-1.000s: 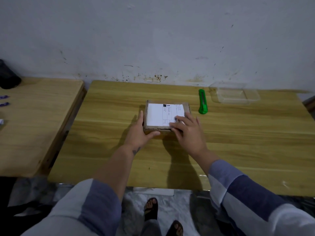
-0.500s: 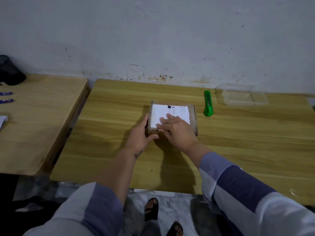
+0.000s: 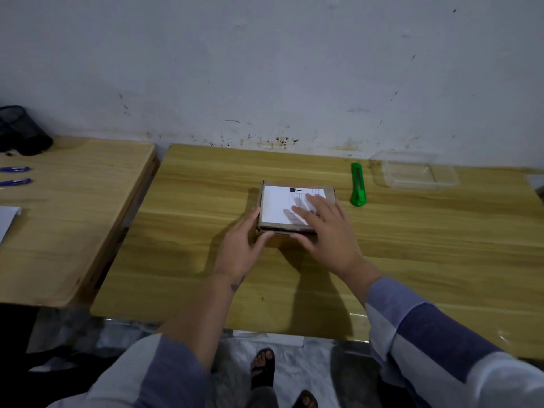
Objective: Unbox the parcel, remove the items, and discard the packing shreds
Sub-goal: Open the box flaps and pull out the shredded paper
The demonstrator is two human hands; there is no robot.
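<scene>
A small brown cardboard parcel (image 3: 278, 206) with a white shipping label on top lies closed in the middle of the wooden table (image 3: 412, 245). My left hand (image 3: 240, 247) clasps its near left corner, thumb on the front face and fingers along the left side. My right hand (image 3: 325, 231) lies flat over the right half of the lid with fingers spread across the label. A green utility knife (image 3: 358, 184) lies just right of the parcel, untouched.
A clear plastic container (image 3: 415, 174) stands at the back right against the wall. A second wooden table (image 3: 73, 216) on the left carries a black mesh pen holder (image 3: 22, 131), two blue pens (image 3: 14, 175) and white paper (image 3: 7, 219). My sandalled feet show below.
My right hand slid left across the lid, then back to the parcel's right half. My left hand kept its hold on the left corner. The parcel stayed in place.
</scene>
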